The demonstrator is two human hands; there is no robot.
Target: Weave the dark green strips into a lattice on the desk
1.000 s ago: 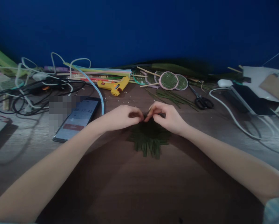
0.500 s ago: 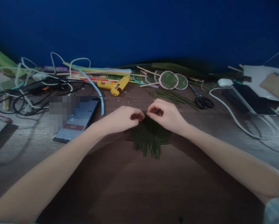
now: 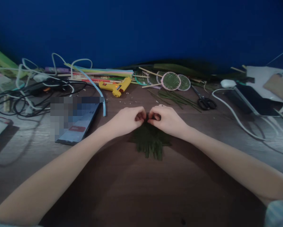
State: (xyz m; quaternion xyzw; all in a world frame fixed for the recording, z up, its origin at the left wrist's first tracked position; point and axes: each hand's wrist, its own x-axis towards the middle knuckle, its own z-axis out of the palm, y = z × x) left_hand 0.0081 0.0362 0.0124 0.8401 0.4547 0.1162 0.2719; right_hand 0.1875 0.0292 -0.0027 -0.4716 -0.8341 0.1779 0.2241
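A dark green piece of woven leaf strips (image 3: 151, 143) lies on the brown tabletop, its loose strip ends fanning toward me. My left hand (image 3: 129, 119) is closed in a pinch at its far edge, on the left. Close beside it, almost touching, my right hand (image 3: 167, 121) pinches at the same far edge. The fingertips and hands cover the upper part of the weave, so the exact strip in each pinch is hard to make out.
Behind my hands lie loose green strips (image 3: 176, 98), black scissors (image 3: 206, 103), round woven fans (image 3: 170, 81) and a yellow glue gun (image 3: 116, 87). A phone (image 3: 77, 126) rests at left near tangled cables (image 3: 20, 97). Another dark device (image 3: 257, 99) and a white cable (image 3: 236, 118) are at right.
My right hand has come slightly down and toward the left hand, narrowing the gap between them. My left hand's fingers have curled a little higher. The woven piece stays in place.
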